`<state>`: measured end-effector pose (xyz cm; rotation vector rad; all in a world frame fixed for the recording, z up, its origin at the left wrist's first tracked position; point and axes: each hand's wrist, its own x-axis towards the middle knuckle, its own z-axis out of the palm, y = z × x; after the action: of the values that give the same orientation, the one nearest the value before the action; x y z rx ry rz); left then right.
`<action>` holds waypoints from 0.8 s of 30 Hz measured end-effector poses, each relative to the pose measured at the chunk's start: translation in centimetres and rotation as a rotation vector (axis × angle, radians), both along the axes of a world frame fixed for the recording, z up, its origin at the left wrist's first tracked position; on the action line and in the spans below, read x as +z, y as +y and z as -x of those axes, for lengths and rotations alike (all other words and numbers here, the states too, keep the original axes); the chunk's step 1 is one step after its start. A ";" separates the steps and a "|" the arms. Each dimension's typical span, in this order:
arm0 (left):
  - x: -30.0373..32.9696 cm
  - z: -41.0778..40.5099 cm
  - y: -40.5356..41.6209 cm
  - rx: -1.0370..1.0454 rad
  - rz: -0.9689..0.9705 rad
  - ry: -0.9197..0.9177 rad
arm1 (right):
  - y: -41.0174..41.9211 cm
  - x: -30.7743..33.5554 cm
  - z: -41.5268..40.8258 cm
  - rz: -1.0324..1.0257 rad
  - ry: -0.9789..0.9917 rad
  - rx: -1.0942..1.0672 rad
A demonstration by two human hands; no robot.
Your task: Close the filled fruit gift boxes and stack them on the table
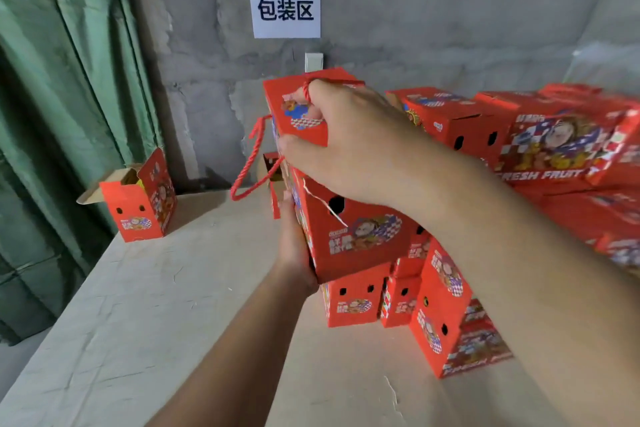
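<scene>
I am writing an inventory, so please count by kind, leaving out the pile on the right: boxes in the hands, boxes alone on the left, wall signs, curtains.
Held box: 1
Lone box, flaps open: 1
Sign: 1
Curtain: 1
Total: 4

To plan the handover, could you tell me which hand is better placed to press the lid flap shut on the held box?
Right. The right hand already grips the lid flap, while the left hand supports the held box below.
</scene>
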<state>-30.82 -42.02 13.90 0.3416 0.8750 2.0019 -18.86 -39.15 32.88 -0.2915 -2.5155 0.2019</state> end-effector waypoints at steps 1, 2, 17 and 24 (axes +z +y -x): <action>1.3 0.8 1.1 0.031 -0.003 0.022 | 1.0 -0.2 0.0 -0.105 -0.044 -0.120; 2.3 1.4 2.3 0.077 0.005 0.059 | 2.2 -0.4 0.2 -0.136 -0.088 -0.218; 1.0 5.2 10.7 0.213 0.234 0.652 | 16.8 -7.9 5.1 -0.097 0.117 -0.136; -0.6 5.6 11.9 0.255 0.241 1.005 | 18.0 -10.0 7.0 -0.169 0.114 -0.208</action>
<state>-36.45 -30.09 13.33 1.1942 1.8243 1.8693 -25.86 -21.14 22.90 -0.4559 -2.3519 -0.0747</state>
